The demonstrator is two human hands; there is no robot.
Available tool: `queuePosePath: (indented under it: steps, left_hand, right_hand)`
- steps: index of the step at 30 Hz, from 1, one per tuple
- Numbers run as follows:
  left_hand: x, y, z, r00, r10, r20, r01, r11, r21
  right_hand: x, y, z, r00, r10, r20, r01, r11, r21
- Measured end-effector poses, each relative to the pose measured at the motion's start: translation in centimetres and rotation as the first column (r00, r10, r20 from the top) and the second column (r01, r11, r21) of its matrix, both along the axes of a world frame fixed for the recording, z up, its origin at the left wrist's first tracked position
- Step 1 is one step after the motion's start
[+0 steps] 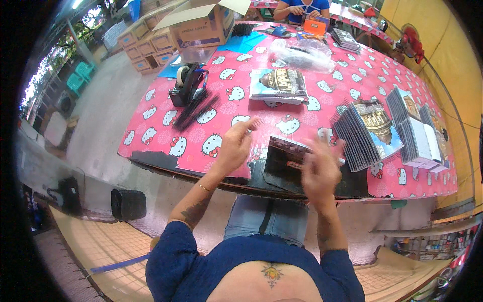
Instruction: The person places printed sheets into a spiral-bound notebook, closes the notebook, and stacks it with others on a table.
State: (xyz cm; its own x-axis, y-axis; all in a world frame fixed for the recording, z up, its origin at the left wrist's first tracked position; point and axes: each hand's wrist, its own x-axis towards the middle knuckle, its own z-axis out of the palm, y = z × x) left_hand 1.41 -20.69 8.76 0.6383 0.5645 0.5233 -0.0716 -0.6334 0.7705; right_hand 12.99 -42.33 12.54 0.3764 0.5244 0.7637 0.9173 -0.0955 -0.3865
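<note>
At the table's near edge lies a dark-covered booklet (280, 165) with a pictured strip along its top. My right hand (320, 168) is over its right side, blurred by motion, so its grip is unclear. My left hand (235, 146) is raised left of the booklet, fingers curled together at the tips; whatever they pinch is too small to name. Beyond the hands sits a stack of booklets (278, 85) with a domed building on the cover. To the left, a bundle of thin black binding coils (197, 109) rests beside a black tape dispenser (185, 86).
On the right stand spiral-bound booklets (366, 132) and more stacked booklets (413, 132). Clear plastic wrap (302, 56), blue sheets (243, 42) and an open cardboard box (201, 31) occupy the far side. Across the table a person (304, 9) handles something. A red fan (411, 43) stands by the wall.
</note>
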Motion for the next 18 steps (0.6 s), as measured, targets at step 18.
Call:
queuePosePath:
  steps: [18]
  left_hand:
    - [1.2, -1.0, 0.8, 0.996, -0.028, -0.084, 0.047, 0.97, 0.238]
  right_hand:
    - [1.4, 6.0, -0.9, 0.998, 0.054, -0.014, -0.055, 0.959, -0.279]
